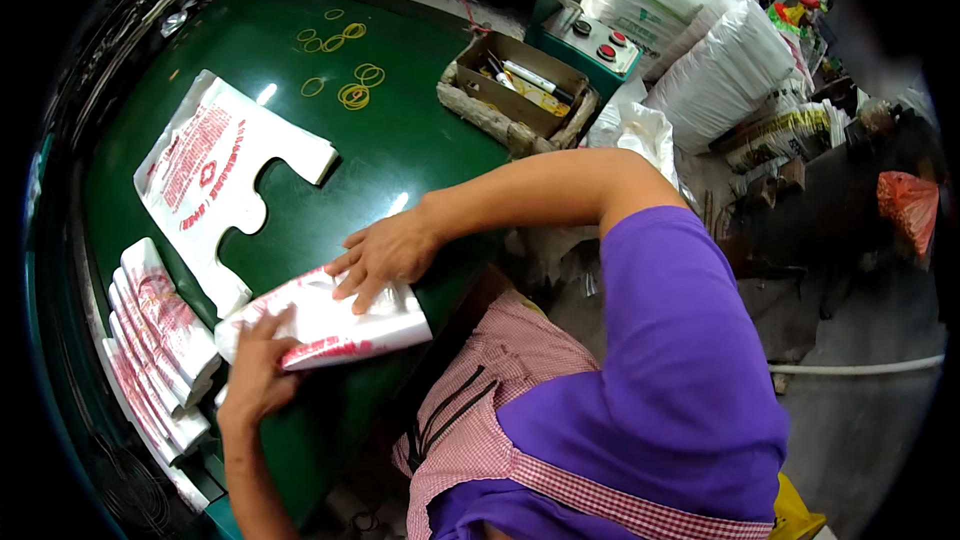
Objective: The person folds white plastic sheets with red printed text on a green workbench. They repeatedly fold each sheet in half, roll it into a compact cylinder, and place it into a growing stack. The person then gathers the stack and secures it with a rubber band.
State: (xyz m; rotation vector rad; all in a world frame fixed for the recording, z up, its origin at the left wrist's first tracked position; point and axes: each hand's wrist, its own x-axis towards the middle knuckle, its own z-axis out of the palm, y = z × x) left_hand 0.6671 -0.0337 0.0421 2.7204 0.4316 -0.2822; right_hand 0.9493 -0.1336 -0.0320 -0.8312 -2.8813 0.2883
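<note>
A folded bundle of white plastic bags with red print lies near the table's front edge, under both my hands. My left hand grips its left end, fingers bent over the top and thumb at the near side; the fingertips are slightly blurred. Spread fingers of my right hand press flat on the bundle's upper face. Just beyond it, a flat stack of white vest-type plastic bags with red print rests with its handle cut-outs toward me. Several folded bag bundles overlap in a row at the left edge.
Yellow rubber bands lie scattered on the green tabletop. At the far right edge stands an open box with pens, beside a control box with buttons. Large white sacks are stacked on the floor beyond.
</note>
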